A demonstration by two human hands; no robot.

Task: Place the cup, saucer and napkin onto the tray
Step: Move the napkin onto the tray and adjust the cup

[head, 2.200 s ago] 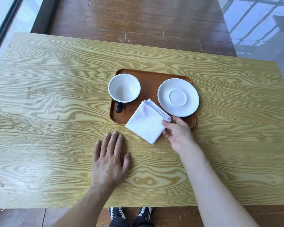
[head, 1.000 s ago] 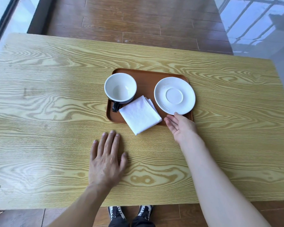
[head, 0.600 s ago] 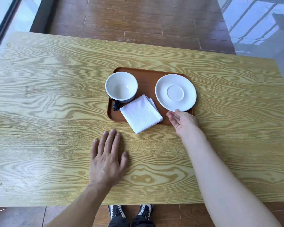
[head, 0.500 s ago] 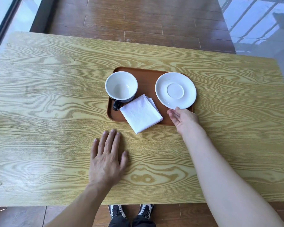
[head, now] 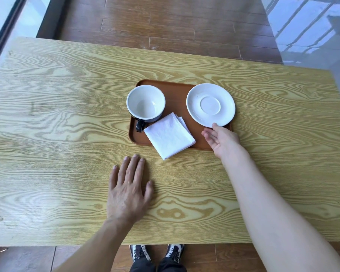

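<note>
A brown tray lies on the wooden table. On its left stands a cup, white inside and dark outside, with its handle toward me. The white saucer sits at the tray's right end and overhangs the rim. A folded white napkin lies across the tray's near edge, one corner out on the table. My right hand is at the tray's near right corner, palm up with fingers apart, its thumb tip touching the saucer's near rim. My left hand rests flat on the table, nearer to me than the napkin.
The table has a pale yellow wood grain, and its near edge runs just above my shoes. Beyond the far edge is brown plank floor, with glass panels at the left and right.
My right hand let go of the napkin, now lying partly on the tray, and went to the saucer's near rim. The saucer has shifted slightly away from me. My left hand stayed put.
</note>
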